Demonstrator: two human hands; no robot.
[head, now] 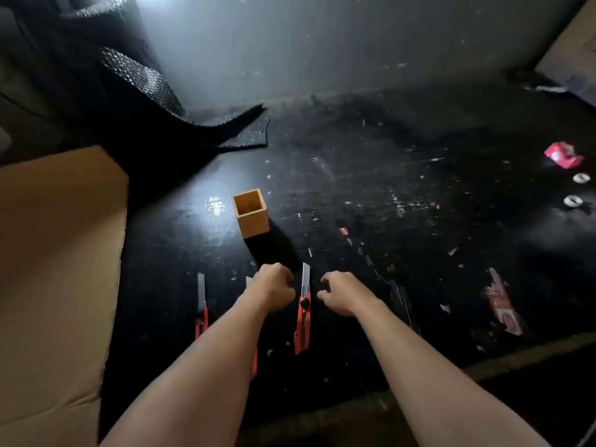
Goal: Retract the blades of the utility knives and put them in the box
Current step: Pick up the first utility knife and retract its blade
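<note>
Three red utility knives lie side by side on the black table, blades extended and pointing away from me. The left knife (202, 309) lies free. The middle knife (249, 281) is mostly hidden under my left hand (274, 285) and forearm; only its blade tip and a bit of red handle show. The right knife (303, 312) lies between my two hands. My left hand is curled into a loose fist over the middle knife. My right hand (343, 293) hovers just right of the right knife, fingers bent, holding nothing. An open wooden box (251, 212) stands upright beyond the knives.
A large cardboard sheet (58, 269) covers the left side. Black bubble wrap (193, 124) drapes at the back left. A red tape dispenser (562, 154) and two white rings (577, 190) sit at the far right. Red paper scraps (503, 304) lie at the right.
</note>
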